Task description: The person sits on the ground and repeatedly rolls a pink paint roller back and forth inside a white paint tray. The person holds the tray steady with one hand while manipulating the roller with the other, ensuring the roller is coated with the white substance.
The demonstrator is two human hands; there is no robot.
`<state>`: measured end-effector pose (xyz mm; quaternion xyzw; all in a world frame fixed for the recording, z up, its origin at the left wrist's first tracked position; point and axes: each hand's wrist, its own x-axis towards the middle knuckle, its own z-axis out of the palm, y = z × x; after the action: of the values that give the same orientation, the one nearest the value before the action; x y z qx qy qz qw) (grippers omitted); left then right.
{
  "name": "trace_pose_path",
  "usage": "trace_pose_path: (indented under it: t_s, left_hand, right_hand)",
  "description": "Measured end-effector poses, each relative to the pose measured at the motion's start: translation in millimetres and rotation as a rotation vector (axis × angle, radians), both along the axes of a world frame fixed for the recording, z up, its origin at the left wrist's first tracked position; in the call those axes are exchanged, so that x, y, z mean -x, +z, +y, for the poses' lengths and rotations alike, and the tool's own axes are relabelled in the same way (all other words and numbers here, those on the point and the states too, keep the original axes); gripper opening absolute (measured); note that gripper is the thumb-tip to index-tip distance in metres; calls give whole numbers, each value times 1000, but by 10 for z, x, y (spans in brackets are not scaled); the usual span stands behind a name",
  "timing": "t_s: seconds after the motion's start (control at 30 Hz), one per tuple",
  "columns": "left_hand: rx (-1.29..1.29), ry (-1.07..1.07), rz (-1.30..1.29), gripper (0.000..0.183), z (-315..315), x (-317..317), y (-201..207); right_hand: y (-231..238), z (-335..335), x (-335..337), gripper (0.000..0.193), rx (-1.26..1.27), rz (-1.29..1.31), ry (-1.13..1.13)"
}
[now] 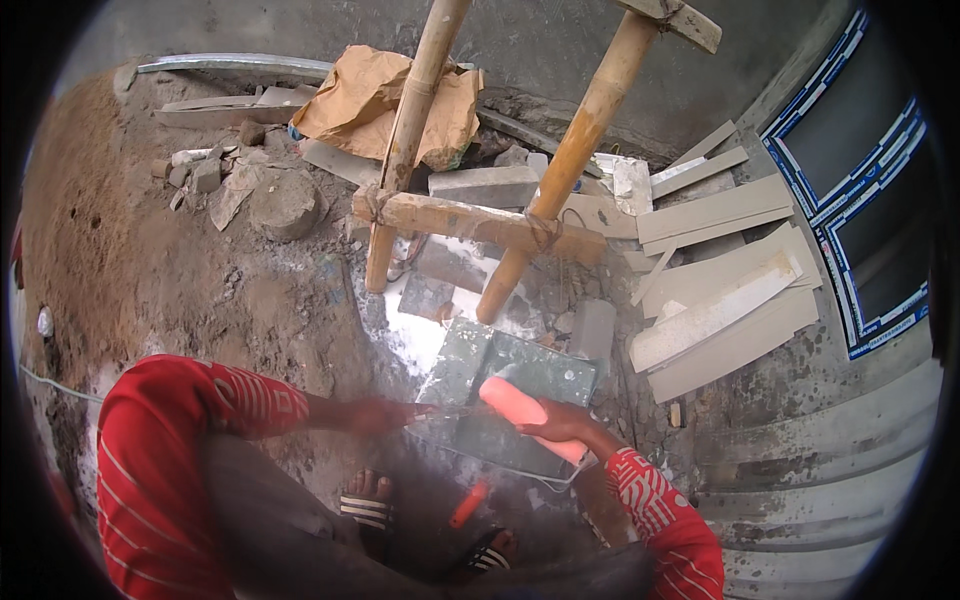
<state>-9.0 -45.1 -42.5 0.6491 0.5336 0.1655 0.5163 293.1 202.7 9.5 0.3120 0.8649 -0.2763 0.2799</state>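
Note:
My right hand [562, 424] is wrapped round a thick salmon-orange cylinder [512, 398], which looks like a paint roller sleeve. It lies slanted above a grey-green, white-splashed tray-like piece [540, 363]. My left hand [378, 414] is smeared by motion. From its fingers a thin, blade-like thing [443, 411] reaches towards the cylinder; its exact kind is too blurred to tell. A pale curved wire or rim [548, 481] runs just below the cylinder. An orange handle-like piece [468, 503] is between my sandalled feet; what it joins is hidden in blur.
A bamboo ladder [590, 110] with a wooden rung [470, 222] stands ahead over white powder [412, 338]. Crumpled brown paper [365, 105] and stone rubble [285, 205] lie far left. Pale board strips [720, 310] are stacked right, beside corrugated sheeting [800, 470] and a blue-taped dark frame [855, 190].

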Motion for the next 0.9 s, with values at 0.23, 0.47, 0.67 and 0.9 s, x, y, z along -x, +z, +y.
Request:
trace_pose_path:
  t_s: [0.23,0.47,0.67,0.9]
  left_hand:
    - [117,46,75,44,92,-132,227]
    - [329,147,-110,48,28,462,335]
    - [163,150,-99,41,61,542,193]
    - [285,164,-65,40,100,62,318]
  right_hand:
    - [-539,67,-8,68,-428,308,74]
    - [-322,-241,486,85,-507,285,147]
    - [-874,-478,796,90,-520,559,87]
    - [-873,-317,553,77,-604,596,293]
